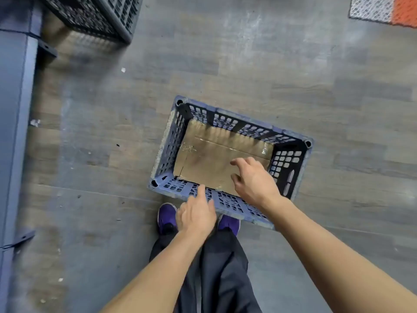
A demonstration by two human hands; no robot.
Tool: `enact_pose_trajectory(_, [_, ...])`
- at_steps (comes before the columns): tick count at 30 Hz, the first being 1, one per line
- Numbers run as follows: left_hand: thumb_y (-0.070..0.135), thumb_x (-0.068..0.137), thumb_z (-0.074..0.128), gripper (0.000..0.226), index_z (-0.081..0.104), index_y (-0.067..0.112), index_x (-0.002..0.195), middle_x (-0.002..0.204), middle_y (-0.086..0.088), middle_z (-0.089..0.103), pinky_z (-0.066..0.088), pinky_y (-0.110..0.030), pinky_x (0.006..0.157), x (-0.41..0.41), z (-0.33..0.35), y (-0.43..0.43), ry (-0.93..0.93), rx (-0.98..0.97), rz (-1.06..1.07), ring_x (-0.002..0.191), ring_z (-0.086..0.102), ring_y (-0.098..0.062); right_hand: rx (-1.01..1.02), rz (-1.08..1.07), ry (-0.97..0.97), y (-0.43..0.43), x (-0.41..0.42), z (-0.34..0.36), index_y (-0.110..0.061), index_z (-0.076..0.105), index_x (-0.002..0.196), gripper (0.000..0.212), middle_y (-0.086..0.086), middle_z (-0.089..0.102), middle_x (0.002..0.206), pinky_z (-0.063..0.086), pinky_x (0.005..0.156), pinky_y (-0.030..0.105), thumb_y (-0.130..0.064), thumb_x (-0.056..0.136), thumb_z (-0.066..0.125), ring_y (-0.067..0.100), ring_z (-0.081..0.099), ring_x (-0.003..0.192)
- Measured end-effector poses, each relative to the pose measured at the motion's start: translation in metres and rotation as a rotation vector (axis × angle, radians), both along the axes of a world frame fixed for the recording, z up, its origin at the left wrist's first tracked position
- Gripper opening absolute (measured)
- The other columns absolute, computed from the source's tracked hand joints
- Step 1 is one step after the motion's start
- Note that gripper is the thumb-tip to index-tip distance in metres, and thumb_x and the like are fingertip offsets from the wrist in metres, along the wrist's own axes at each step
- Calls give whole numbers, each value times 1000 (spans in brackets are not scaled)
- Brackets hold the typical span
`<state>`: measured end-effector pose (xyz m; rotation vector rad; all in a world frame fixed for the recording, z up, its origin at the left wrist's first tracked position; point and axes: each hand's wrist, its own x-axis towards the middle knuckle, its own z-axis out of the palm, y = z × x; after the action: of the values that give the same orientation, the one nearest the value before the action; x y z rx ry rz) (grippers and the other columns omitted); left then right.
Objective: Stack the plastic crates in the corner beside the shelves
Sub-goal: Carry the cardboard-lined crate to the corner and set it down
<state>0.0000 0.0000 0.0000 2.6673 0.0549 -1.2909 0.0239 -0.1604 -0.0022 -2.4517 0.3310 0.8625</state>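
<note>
1. A dark blue shelf post (17,132) runs down the left edge, with small metal brackets sticking out from it onto the floor (293,71).
2. At the far left, just right of the post, stands a dark crate (99,16) with lattice walls; only its lower part shows, cut off by the top of the frame.
3. The floor is grey-brown wood-look plank, scuffed and dotted with small pale scraps.
4. In the middle sits the blue crate (167,143), upright and open-topped, turned at a slight angle, well apart from the dark crate. A sheet of cardboard (207,154) with patches of clear tape lines its bottom.
5. The left hand (196,214) hovers at the near rim of the blue crate, fingers loosely spread and empty; its index fingertip seems to reach the rim, though contact is hard to judge from this angle.
6. Below the hands are two purple shoes (167,216) at the near side of the crate, and dark trousers (216,274).
7. The right hand (255,181) is over the near right part of the crate's opening, above the cardboard, fingers curled and parted, holding nothing.
8. Both forearms are bare and come in from the near edge.
9. At the far right corner lies a mat (383,9) with a perforated pattern, white on its left part and orange on its right.
</note>
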Motion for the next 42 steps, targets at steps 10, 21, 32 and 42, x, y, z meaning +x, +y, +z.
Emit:
enact_pose_trajectory(10, [43,99,43,47,24,25,138,120,-18,57,36,-40,76,3,-113,-11,174,141,399,110,55,-38,-117,89,-42,-1,27,-110,-18,45,141,45,10,48,135,47,91,44,-29,98,51,28,43,125])
enact_pose_trajectory(21, [27,96,55,35,36,15,122,117,-20,58,38,-36,69,-16,-139,-22,208,63,975,89,57,-33,-182,208,-109,-5,62,-133,-11,46,135,44,16,48,127,47,85,45,-26,94,54,33,44,118])
enact_pose_trajectory(32, [-6,87,50,37,52,28,100,111,-6,42,35,-31,58,-18,-131,-33,-96,19,1217,78,53,-30,-269,255,-204,-14,91,-143,-10,46,132,44,17,37,139,49,87,49,-20,90,55,36,40,117])
enact_pose_trajectory(42, [-3,84,51,36,49,28,102,114,-5,43,48,-42,66,62,-131,21,-392,28,984,81,54,-34,-418,182,-166,-37,109,-143,-14,38,138,58,22,24,150,42,95,49,-19,83,58,43,34,123])
